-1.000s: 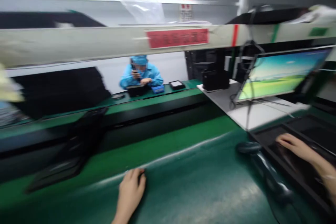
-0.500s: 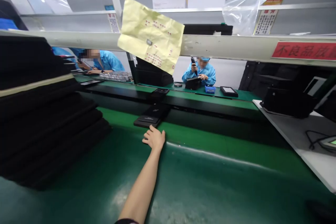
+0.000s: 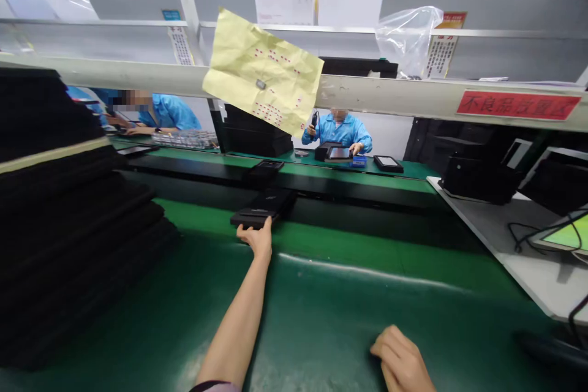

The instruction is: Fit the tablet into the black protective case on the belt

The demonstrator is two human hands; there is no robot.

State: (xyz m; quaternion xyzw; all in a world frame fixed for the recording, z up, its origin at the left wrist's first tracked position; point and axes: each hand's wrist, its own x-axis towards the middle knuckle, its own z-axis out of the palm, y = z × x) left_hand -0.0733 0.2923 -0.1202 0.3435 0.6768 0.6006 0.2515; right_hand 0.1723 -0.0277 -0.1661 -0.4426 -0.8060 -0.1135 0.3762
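L hand (image 3: 255, 241), bottom centre, touches near edge of black flat case (image 3: 263, 209); can't tell if gripping. Case lies straight ahead of L hand, long axis low-left to up-right on green mat (image 3: 321, 312). R hand (image 3: 400, 360), lower right, loosely curled, holds nothing, farther off. L much nearer.

Glossy green rubber mat (image 3: 321, 331), matt black stacked sheets (image 3: 55, 226), creased yellow paper (image 3: 261, 70).

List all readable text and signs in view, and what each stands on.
"不良品放置区" on the red rectangular label on the cream beam.
White printed notice with red header on the grey wall: too small to read.
White notice under a blue tag: too small to read.
Crumpled yellow paper sheet: red marks too small to read.
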